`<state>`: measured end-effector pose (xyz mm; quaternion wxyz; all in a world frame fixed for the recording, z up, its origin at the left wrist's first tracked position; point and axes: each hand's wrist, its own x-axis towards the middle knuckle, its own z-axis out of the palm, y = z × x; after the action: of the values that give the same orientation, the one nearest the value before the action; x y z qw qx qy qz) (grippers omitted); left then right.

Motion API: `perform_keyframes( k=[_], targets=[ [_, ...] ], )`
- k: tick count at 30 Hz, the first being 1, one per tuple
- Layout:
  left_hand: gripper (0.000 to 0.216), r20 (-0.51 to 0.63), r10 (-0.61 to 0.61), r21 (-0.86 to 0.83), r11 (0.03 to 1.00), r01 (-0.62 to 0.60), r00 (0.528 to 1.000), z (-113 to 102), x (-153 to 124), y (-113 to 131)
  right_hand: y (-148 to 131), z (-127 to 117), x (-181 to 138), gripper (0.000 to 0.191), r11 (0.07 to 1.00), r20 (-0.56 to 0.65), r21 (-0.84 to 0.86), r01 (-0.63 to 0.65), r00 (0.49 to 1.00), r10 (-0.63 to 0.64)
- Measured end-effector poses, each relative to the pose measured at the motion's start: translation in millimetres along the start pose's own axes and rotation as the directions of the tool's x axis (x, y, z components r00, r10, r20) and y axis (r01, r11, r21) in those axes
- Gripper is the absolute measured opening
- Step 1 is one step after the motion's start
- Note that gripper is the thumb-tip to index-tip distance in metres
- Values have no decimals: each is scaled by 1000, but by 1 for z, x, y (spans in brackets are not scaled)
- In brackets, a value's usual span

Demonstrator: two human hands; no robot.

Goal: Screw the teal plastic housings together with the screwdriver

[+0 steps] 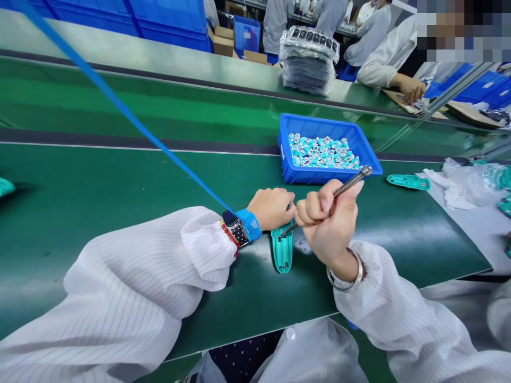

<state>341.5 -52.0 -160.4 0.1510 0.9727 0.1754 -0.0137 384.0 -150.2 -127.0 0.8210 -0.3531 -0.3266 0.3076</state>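
Note:
A teal plastic casing half (282, 254) lies hollow side up on the green work surface, its lower end toward me. My left hand (271, 208) is closed over the casing's far end, its fingers curled and partly hiding it. In my right hand (329, 218) is a pair of metal tweezers (351, 182), gripped in a fist with the thumb along the shaft. The tip of the tweezers reaches down into the casing, close to my left fingers. Whether the tip pinches a small part cannot be made out.
Beyond my hands stands a blue bin (331, 174) of small teal-and-white parts. Another teal casing (408, 182) lies to its right, near plastic bags (467, 181). A blue strap (131, 118) runs from my left wrist to the upper left. A co-worker's hand (409, 88) works across the line.

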Motion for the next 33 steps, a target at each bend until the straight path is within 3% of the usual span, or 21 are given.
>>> perform_keyframes(
  k=[8,17,22,28,33],
  targets=[
    [25,-9,38,-18,999,-39,999,-1,-1,4,-11,2,0,48,991,-71,-124,-47,997,38],
    [27,23,1,-85,996,1,1000,-4,-2,8,-9,8,-2,47,979,-48,-203,-14,999,4],
    [30,52,57,-52,997,-54,997,-9,-3,11,-6,13,-6,48,968,16,-250,10,1000,-6],
    [29,-20,83,-14,996,-83,996,-7,-6,9,-5,12,-15,47,974,92,-223,38,996,-18],
    [29,-106,89,-17,996,-92,990,0,-5,6,-17,3,-15,45,979,-36,-190,67,997,-75]
  ],
)
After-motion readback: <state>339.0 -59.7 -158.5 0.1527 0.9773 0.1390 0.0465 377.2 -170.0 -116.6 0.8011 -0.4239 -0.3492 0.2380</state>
